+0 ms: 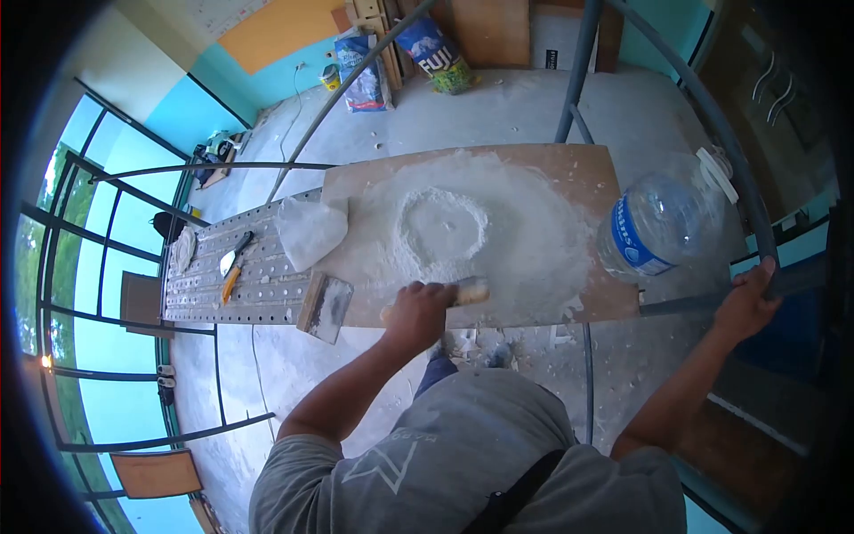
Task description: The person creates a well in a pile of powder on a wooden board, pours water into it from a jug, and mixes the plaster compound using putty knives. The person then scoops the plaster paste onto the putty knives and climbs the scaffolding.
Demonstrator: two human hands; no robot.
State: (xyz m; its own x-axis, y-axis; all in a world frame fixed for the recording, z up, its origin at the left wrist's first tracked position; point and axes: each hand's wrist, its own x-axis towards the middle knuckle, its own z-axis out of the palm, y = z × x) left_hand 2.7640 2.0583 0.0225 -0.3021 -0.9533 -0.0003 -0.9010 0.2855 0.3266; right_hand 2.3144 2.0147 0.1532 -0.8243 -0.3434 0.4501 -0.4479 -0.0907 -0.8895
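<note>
My left hand [416, 311] is closed around what looks like a paintbrush [473, 292], held low over the near edge of a dusty board [569, 178]. On that board lies a ring of white powder [407, 245] with a hollow in its middle. A wide scraper [326, 307] rests to the left of the hand, and a whitish plastic bag [311, 233] sits beyond it. At the far right, my right hand [752, 298] grips a grey metal scaffold pole [752, 191]. A large clear water bottle [654, 227] with a blue label stands near the board's right end.
The board lies over a perforated metal plank [267, 276], which carries a putty knife [233, 255] and an orange-handled tool [231, 285]. Scaffold poles [583, 71] surround the platform. Two printed sacks [436, 53] stand on the floor [498, 107] by the wall.
</note>
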